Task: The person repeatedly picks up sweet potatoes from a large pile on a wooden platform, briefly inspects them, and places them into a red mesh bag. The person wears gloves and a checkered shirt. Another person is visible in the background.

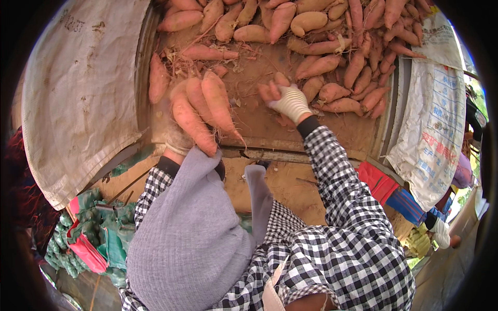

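My left hand (179,134), in a soiled glove and mostly hidden, holds a bunch of large sweet potatoes (194,112) with thin roots trailing from them. They lie side by side, pointing towards me. My right hand (288,102) wears a whitish ribbed knit glove and is blurred. Its fingers look spread over the brown floor of the bin (253,116), and no sweet potato shows in its grasp. Just right of it lie loose sweet potatoes (334,92). A single sweet potato (158,79) lies by the bin's left wall.
A heap of sweet potatoes (307,23) fills the far side. Woven sacks (85,89) (432,128) drape over both side walls. Green mesh bags (93,217) stand at lower left. A red-and-blue bag (389,190) and another person's gloved hand (441,233) are at right.
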